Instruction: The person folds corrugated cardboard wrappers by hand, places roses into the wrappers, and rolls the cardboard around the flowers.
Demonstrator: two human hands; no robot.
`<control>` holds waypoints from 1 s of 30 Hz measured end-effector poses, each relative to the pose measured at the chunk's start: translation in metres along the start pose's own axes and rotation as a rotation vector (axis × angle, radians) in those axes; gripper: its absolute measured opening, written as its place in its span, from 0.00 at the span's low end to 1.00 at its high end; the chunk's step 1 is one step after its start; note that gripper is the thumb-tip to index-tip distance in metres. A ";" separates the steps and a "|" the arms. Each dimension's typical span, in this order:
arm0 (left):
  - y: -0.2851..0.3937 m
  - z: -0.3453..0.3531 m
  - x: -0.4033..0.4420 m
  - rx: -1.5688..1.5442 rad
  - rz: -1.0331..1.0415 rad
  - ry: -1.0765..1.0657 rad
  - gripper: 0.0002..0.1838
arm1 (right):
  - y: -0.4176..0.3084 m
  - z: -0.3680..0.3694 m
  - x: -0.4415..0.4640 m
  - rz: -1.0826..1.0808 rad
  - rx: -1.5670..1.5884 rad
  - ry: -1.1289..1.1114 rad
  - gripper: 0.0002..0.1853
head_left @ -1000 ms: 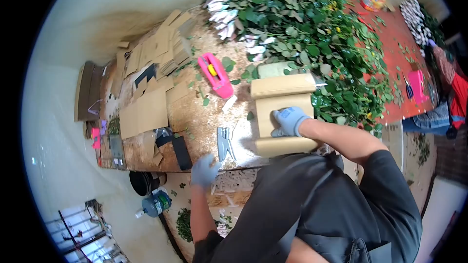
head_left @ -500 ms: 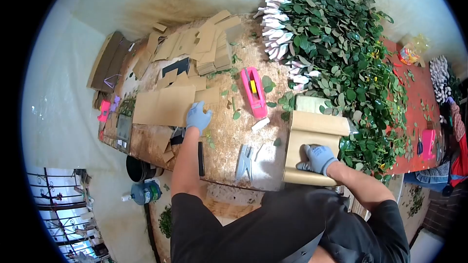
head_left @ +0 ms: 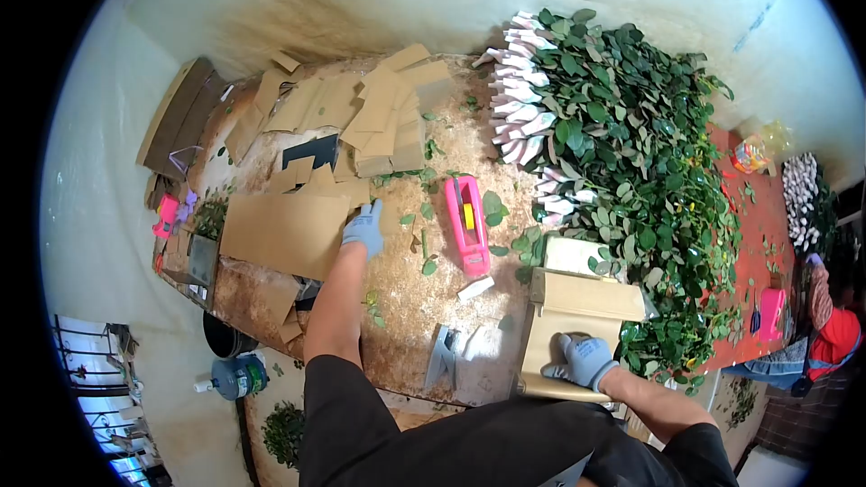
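My gloved left hand (head_left: 363, 233) lies at the right edge of a large flat cardboard sheet (head_left: 284, 233), its fingers stretched out over a smaller cardboard piece (head_left: 359, 191). Grip on either is not visible. My gloved right hand (head_left: 585, 362) rests, thumb apart, on a folded cardboard wrapper (head_left: 546, 329) whose upper and lower edges curl up. Between my hands are a pink tape dispenser (head_left: 466, 227) with yellow tape and a grey stapler-like tool (head_left: 441, 356). Just beyond the wrapper sits a pale block (head_left: 577, 257).
Leafy stems (head_left: 622, 153) with white-wrapped ends (head_left: 523, 95) are piled at the back right. Cut cardboard pieces (head_left: 379, 108) lie back left. A black bucket (head_left: 223, 334) and a blue water jug (head_left: 239, 376) stand below the table's left edge. A person in red (head_left: 837, 338) is far right.
The view has tilted, so the table sits lower in it. My left hand's spread fingers have come closer together and point away over the small cardboard piece. My right hand stays on the wrapper.
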State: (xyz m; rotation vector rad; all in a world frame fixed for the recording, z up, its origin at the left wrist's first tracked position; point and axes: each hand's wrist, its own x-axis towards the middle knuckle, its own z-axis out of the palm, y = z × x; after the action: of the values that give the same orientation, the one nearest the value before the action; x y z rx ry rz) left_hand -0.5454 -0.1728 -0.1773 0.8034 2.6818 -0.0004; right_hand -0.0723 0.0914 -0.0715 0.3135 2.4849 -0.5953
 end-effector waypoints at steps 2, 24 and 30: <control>0.016 -0.031 -0.007 0.001 0.055 -0.088 0.46 | 0.002 0.003 0.001 0.002 0.014 -0.003 0.35; -0.056 -0.058 -0.050 -0.006 -0.440 0.300 0.27 | -0.006 -0.007 0.002 -0.019 0.089 0.054 0.25; -0.122 -0.005 0.036 -0.553 -0.389 0.368 0.35 | 0.002 0.002 0.005 -0.009 0.134 0.020 0.25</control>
State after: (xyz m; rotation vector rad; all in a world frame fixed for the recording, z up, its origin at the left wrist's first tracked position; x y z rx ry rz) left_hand -0.6404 -0.2559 -0.1963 0.1118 2.8952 0.8237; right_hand -0.0748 0.0925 -0.0765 0.3611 2.4720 -0.7677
